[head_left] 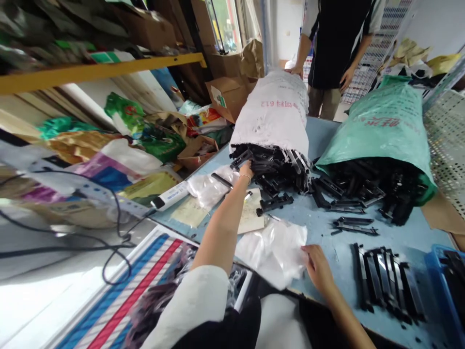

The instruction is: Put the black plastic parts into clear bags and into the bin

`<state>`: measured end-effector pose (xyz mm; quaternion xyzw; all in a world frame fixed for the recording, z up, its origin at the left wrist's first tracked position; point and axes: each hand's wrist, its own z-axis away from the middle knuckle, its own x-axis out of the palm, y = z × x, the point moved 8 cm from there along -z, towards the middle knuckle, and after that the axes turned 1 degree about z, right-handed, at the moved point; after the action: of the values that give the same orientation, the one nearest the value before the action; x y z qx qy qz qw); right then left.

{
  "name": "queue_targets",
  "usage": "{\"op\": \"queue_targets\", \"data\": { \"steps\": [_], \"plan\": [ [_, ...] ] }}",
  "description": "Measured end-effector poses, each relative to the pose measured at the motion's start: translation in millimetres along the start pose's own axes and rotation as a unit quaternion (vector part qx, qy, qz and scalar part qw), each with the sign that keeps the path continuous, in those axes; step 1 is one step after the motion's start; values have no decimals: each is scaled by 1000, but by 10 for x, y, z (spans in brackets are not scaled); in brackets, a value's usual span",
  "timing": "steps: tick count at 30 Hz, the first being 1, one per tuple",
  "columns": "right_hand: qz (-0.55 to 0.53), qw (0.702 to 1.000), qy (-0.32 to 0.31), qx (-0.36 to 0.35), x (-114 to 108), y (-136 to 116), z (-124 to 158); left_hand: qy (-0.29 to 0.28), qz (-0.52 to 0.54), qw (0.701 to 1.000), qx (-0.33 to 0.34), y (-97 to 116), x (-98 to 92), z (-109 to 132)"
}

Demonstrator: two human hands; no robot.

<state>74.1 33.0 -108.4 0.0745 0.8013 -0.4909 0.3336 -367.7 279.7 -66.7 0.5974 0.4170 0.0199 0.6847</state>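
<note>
My left hand (246, 169) reaches forward to the mouth of a white woven sack (271, 104), against the black plastic parts (269, 167) spilling from it. Its fingertips are lost among the dark parts, so I cannot see whether they grip one. Close to my body, my right hand (317, 264) pinches the right edge of a clear plastic bag (274, 249), which lies flat on the blue table (316, 228). One black part (275, 204) sits between that bag and the pile. Another crumpled clear bag (209, 189) lies left of my left wrist.
A green sack (381, 126) spills more black parts at the right. Several parts (388, 281) lie in a row near a blue basket (441, 291). Another person (337, 43) stands behind the table, one hand on the white sack. Cables (119, 237) hang at the left.
</note>
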Motion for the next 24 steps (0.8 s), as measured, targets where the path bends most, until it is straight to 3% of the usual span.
{"op": "queue_targets", "data": {
  "steps": [4, 8, 17, 21, 23, 24],
  "plan": [
    [-39, 997, 13, 67, -47, 88, -15, -21, -87, 995, -36, -42, -238, 300],
    [-71, 991, 43, 101, -106, 126, -6, -31, -132, 991, -9, 44, -400, 554],
    [-128, 977, 83, 150, -195, 90, -9, -37, -109, 984, 133, 339, -256, 1495],
    [-147, 968, 102, 178, -222, 147, -4, 19, -82, 979, 184, 437, -327, 2112],
    [-155, 963, 111, 189, -235, 158, -11, -14, -61, 966, 252, 572, -240, 2591],
    [-160, 962, 113, 192, -239, 152, -16, -63, -47, 954, 290, 644, -133, 2865]
  ]
}}
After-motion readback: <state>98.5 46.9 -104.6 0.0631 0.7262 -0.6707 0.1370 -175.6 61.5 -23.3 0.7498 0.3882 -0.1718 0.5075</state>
